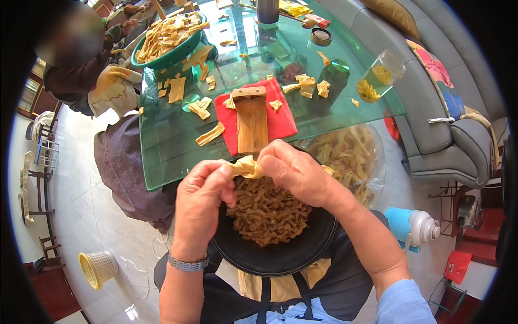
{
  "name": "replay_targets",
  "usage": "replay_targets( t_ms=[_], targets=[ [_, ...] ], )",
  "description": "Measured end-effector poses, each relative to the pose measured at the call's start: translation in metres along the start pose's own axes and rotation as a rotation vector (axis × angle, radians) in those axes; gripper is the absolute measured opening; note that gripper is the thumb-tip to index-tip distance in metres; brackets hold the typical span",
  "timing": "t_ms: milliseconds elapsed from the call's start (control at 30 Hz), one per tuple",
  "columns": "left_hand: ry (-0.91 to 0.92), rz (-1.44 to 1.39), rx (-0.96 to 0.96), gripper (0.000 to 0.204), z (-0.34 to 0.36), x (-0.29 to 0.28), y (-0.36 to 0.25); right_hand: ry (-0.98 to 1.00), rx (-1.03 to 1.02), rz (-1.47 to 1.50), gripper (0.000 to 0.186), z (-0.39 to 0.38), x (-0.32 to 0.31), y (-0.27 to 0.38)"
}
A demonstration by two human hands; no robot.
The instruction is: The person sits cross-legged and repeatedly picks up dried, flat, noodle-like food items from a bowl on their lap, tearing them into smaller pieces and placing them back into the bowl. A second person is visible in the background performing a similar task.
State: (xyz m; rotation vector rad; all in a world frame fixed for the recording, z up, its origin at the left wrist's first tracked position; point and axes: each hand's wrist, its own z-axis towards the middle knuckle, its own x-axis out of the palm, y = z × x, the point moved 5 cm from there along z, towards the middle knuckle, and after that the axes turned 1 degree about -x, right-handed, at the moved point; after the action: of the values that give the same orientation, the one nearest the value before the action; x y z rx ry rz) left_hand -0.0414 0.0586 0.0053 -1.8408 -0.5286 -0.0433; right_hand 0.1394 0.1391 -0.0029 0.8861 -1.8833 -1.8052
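Note:
A pale yellow twisted strip (246,167) stretches between my hands, its kind not certain. My left hand (200,186) pinches one end with thumb and fingers. The other end is gripped by my right hand (294,170). Just below, a round black basin (229,251) rests on my lap, holding a heap of small brown pieces (272,213). Beyond my hands, a wooden board with a raised crosspiece (252,127) lies on a folded red cloth (287,121) on the glass table.
Loose strips (210,133) are scattered over the glass table (178,143). A green basin (162,62) heaped with strips stands far left, near another person (75,70). A jar (382,75) is at right. A plastic bag of strips (350,156) and a blue flask (402,224) sit right.

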Motion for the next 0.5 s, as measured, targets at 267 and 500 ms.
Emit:
replay_targets(
  t_ms=[267, 500],
  targets=[
    [0.119, -0.157, -0.070, 0.017, 0.005, -0.023, -0.007, 0.093, -0.080, 0.042, 0.029, 0.000, 0.000, -0.001],
    [0.188, 1.089, 0.813, 0.057, -0.019, 0.010, -0.026, 0.074, -0.082, -0.096, 0.018, -0.002, 0.018, -0.003]
  ],
)
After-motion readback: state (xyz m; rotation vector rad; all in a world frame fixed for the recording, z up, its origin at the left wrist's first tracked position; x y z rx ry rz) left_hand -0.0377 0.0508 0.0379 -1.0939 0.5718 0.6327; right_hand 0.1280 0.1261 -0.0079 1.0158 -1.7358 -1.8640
